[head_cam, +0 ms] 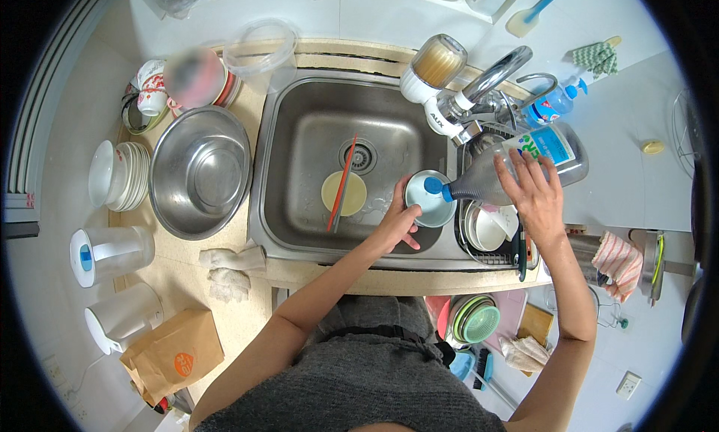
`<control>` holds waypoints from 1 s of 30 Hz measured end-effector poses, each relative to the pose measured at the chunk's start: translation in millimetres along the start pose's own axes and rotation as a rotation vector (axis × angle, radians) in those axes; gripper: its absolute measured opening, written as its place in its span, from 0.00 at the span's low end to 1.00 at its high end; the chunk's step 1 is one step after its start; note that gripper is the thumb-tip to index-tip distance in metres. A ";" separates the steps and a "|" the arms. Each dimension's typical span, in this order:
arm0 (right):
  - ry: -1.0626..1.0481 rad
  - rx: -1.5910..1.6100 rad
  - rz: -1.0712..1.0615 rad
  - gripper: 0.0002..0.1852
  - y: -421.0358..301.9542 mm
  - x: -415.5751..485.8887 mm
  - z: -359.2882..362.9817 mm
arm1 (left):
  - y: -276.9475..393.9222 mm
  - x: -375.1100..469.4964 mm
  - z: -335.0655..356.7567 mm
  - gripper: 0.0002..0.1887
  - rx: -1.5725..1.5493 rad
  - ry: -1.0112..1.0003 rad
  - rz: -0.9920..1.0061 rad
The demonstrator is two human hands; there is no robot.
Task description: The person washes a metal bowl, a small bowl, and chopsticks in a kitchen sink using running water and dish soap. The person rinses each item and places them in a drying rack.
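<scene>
Over the right front part of the steel sink [297,151], my left hand [396,221] holds a small pale bowl [435,207] by its side. My right hand [533,190] grips a large clear plastic bottle [483,176] that bears a label. The bottle lies tilted, and its blue cap [433,186], flipped up, is over the bowl's mouth. Whether liquid is flowing cannot be made out. Down in the sink rests a pale yellow round dish [355,193], with a red chopstick [341,190] and a grey one [342,199] across it, near the drain [359,157].
A filter faucet [449,115] rises behind the sink's right corner. On the right, a wire dish rack [477,255] holds white bowls [488,227]. To the left are a steel basin [208,173], stacked white dishes [132,176], a pitcher [121,255] and a paper bag [174,353].
</scene>
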State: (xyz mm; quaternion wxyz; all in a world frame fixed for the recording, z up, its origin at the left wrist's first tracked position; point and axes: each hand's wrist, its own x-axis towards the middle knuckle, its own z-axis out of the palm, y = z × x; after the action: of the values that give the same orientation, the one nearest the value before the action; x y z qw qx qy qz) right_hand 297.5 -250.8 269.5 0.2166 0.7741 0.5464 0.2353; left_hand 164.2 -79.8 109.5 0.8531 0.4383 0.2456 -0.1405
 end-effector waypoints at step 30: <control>0.257 1.215 1.028 0.38 -6.6 -73.2 75.4 | -12.2 11.3 -13.3 0.41 -0.183 0.052 -0.081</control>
State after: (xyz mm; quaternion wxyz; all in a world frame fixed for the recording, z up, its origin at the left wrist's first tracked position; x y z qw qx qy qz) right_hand 316.5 -324.0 196.2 -0.4421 0.8780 0.1752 0.0545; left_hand 164.3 -76.2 88.5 0.8765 0.3518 0.2971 -0.1406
